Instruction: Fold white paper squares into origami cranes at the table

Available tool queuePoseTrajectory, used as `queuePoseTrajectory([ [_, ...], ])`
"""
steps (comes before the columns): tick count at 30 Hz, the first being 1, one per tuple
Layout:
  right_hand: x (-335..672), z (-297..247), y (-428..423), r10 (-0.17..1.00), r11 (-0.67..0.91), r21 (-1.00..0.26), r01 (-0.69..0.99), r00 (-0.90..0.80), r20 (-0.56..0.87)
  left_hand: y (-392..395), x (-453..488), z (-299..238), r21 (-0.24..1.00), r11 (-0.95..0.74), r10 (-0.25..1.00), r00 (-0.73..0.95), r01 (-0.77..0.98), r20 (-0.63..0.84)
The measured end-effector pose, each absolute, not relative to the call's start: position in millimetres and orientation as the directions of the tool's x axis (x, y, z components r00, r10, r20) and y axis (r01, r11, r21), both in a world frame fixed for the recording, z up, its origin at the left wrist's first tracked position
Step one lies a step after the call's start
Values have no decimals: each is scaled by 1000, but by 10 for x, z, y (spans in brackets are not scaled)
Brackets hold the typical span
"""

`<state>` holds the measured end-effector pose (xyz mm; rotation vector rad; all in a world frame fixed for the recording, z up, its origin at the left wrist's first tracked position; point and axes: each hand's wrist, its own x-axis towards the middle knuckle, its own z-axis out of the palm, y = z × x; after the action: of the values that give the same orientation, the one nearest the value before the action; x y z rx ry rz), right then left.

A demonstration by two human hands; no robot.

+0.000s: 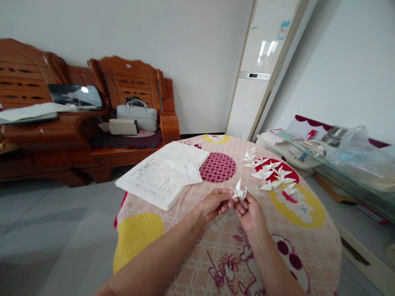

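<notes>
Right now, both bare hands meet over the middle of the cloth-covered table, holding a white folded paper crane between them. The left hand comes in from the near left edge; its grip is pinched on the crane's left side, thumb on top and fingers curled beneath. The right hand reaches in from the near edge, and its grip is closed on the crane's right and lower part, the fingers bent under the paper. One pointed tip of the crane stands upward above the fingers.

Toward the right edge of the table, just beyond the right hand, lies a loose cluster of finished white cranes, many touching or overlapping. They spread over a red patch and onto the rim of a yellow circle in the cloth's pattern. Their exact number is hard to tell where they overlap.

At the far left edge rests a thick stack of printed paper, one corner jutting past the edge. A smaller creased sheet lies on top of it, near the stack's right side. Between the stack and the cranes, a checked purple circle shows on the cloth.

Beyond the table's left edge, a wooden chair holds a grey bag and a quilted purse. Past the right edge is a glass shelf with a clear plastic bag.
</notes>
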<state>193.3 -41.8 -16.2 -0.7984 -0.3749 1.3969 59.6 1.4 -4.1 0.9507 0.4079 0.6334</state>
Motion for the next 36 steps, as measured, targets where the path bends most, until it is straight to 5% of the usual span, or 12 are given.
queuePoseTrajectory([
  [36, 1934, -81, -438, 948, 29, -673, -739, 234, -216, -26, 641, -37, 765, 515, 704, 701, -387, -120],
])
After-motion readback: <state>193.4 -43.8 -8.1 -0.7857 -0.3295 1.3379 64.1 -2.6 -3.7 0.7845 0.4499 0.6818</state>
